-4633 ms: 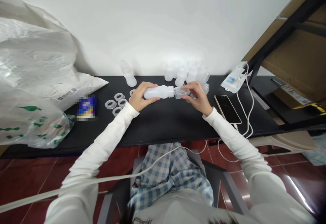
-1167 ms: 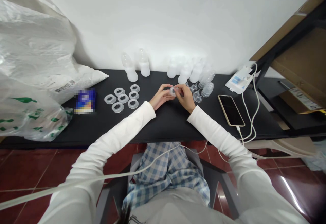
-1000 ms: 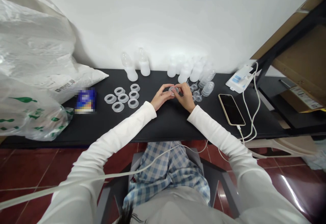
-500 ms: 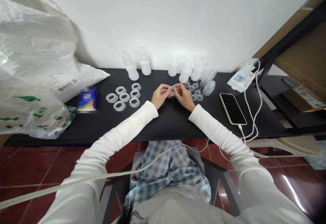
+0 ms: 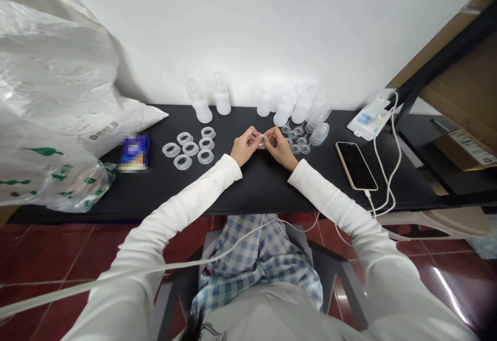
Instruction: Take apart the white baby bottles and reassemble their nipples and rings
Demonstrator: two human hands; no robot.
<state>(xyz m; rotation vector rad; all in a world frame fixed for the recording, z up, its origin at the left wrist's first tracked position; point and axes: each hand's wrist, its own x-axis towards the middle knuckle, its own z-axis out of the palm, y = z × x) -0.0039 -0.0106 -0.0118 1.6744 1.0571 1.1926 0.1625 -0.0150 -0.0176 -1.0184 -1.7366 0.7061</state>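
Note:
Between my left hand (image 5: 245, 146) and my right hand (image 5: 280, 148) is a translucent bottle collar ring (image 5: 262, 142), pinched from both sides over the black table. My fingers cover much of it, and I cannot tell whether a nipple sits inside. Left of my hands lie several loose collar rings (image 5: 190, 148). Just beyond my right hand is a group of clear bottle nipples (image 5: 296, 149). Two baby bottles with clear caps, one of them the front bottle (image 5: 202, 110), stand at the back left. Several white bottle bodies (image 5: 283, 112) stand at the back right.
Clear dome caps (image 5: 319, 134) stand by the nipples. A phone (image 5: 356, 166) on a cable and a white power strip (image 5: 368, 118) lie at the right. At the left are a blue packet (image 5: 134, 153) and large white plastic bags (image 5: 58, 92). A wall backs the table.
The ring has tilted between my fingers and shows flatter now. My fingertips have shifted slightly around it; both hands stay in place.

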